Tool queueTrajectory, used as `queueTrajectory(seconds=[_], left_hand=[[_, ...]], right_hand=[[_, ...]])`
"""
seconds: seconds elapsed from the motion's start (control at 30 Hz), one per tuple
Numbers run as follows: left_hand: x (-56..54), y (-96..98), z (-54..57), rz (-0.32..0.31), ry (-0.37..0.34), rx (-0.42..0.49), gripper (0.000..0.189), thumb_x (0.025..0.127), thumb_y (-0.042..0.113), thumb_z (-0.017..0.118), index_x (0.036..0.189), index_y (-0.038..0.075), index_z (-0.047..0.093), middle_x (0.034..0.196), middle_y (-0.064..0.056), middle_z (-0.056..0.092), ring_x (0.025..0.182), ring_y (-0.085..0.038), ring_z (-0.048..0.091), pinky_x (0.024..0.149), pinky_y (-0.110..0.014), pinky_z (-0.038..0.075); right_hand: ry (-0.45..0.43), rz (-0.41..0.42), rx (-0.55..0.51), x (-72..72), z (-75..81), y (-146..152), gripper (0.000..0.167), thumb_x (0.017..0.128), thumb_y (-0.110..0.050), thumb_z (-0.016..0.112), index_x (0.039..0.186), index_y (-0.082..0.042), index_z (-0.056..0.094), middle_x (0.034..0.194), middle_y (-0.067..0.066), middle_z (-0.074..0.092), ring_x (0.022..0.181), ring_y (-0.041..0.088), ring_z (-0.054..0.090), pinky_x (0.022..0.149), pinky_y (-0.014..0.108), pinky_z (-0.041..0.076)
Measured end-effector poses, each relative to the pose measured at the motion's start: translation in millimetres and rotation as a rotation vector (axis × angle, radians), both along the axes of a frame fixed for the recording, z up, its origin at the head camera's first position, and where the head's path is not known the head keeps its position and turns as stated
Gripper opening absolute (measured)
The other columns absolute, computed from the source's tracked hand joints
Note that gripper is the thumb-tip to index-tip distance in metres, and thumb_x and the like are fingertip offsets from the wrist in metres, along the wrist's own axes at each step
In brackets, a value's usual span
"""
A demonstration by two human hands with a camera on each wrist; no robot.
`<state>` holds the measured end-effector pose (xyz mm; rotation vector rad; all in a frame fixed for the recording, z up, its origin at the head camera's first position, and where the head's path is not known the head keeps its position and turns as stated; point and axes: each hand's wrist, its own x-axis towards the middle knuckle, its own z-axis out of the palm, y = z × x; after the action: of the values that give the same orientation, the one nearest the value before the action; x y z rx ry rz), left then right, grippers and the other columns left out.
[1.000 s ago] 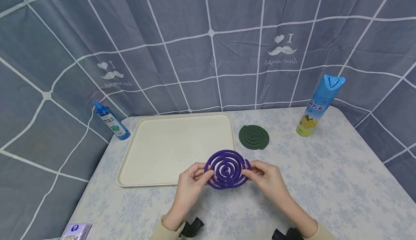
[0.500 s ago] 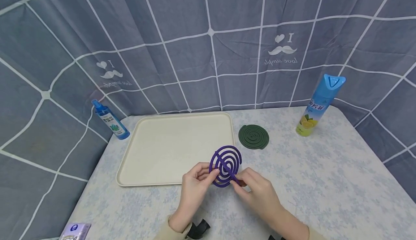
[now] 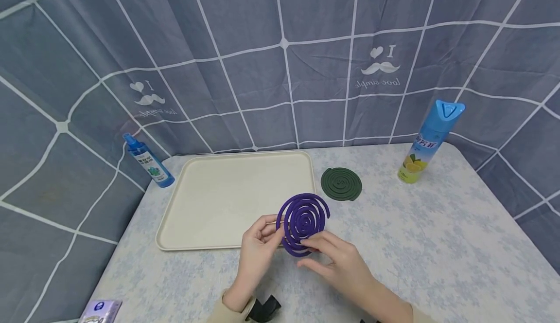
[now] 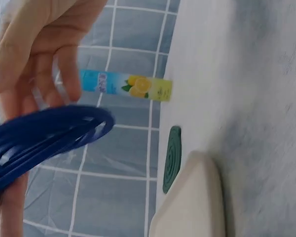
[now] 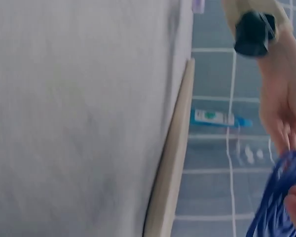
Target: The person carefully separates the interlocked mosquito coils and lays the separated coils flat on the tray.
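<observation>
A purple mosquito coil (image 3: 305,221) is held up near the tray's front right corner, its rings spread apart. My left hand (image 3: 258,252) pinches its left edge between thumb and fingers. At the lower right of the coil, the fingertips of my right hand (image 3: 337,260) touch or overlap its front, with the thumb held apart below. In the left wrist view the coil (image 4: 49,138) appears nearly edge-on, below the spread right hand (image 4: 44,49). Behind it on the table lies a green mosquito coil (image 3: 341,184), flat and tightly wound.
A cream tray (image 3: 205,201) covers the table's left-middle. Beyond its left side stands a blue spray bottle (image 3: 150,162). An aerosol can (image 3: 428,140) with lemons on it stands at the back right. A purple packet (image 3: 101,311) lies at the front left. A grey curtain (image 3: 245,84) hangs behind.
The right hand has shifted left and down from the coil's right edge, and its thumb has parted from the fingers. The coil has turned, and the left hand still holds it.
</observation>
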<state>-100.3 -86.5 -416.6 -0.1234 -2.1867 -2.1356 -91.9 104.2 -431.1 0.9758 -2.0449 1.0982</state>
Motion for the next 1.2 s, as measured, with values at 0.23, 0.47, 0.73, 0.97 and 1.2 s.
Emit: queueTrajectory(seconds=[0.23,0.47,0.73,0.97,1.2], left_hand=[[-1.4,-9.8,3.5,-0.049,-0.035,-0.048,0.018,0.088,-0.003,0.069,0.106,-0.004,0.069,0.092,-0.022,0.074,0.074,-0.006,0.071,0.068,-0.019,0.056],[-1.3,-13.3,2.3,-0.112,-0.022,-0.089,0.019,0.088,-0.001,0.069,0.106,-0.004,0.069,0.092,-0.023,0.074,0.075,-0.005,0.071,0.068,-0.017,0.054],[-7.9,-22.4,0.9,-0.218,-0.115,-0.046,0.031,0.090,0.004,0.068,0.115,-0.014,0.061,0.100,-0.028,0.071,0.074,-0.001,0.069,0.069,-0.018,0.057],[-11.8,-26.2,0.8,-0.273,-0.177,0.034,0.037,0.093,0.005,0.066,0.119,-0.019,0.056,0.086,0.012,0.075,0.073,-0.001,0.069,0.067,-0.019,0.057],[-11.4,-21.7,3.9,-0.219,-0.140,0.004,0.033,0.099,0.011,0.059,0.119,-0.014,0.058,0.086,0.011,0.075,0.075,-0.002,0.068,0.067,-0.021,0.058]], right_hand=[[-0.240,-0.194,-0.120,-24.9,13.5,29,0.031,0.075,-0.001,0.083,0.104,-0.006,0.073,0.099,0.002,0.070,0.087,0.012,0.066,0.081,0.012,0.052],[-0.814,-0.049,-0.193,-34.5,13.1,41,0.018,0.092,-0.011,0.070,0.107,-0.003,0.071,0.102,0.007,0.072,0.088,0.002,0.067,0.077,0.022,0.058],[-0.974,0.274,-0.289,-49.5,3.0,53,0.017,0.096,-0.004,0.061,0.111,0.003,0.060,0.095,-0.011,0.067,0.084,0.001,0.065,0.073,0.023,0.058],[-1.006,0.551,-0.350,-57.3,-7.2,58,0.025,0.098,0.001,0.053,0.108,-0.020,0.061,0.100,-0.011,0.065,0.089,0.001,0.064,0.076,0.021,0.058],[-0.880,0.332,-0.242,-53.6,-6.5,49,0.031,0.095,-0.004,0.063,0.121,0.012,0.059,0.112,-0.017,0.066,0.093,0.002,0.067,0.079,0.024,0.058]])
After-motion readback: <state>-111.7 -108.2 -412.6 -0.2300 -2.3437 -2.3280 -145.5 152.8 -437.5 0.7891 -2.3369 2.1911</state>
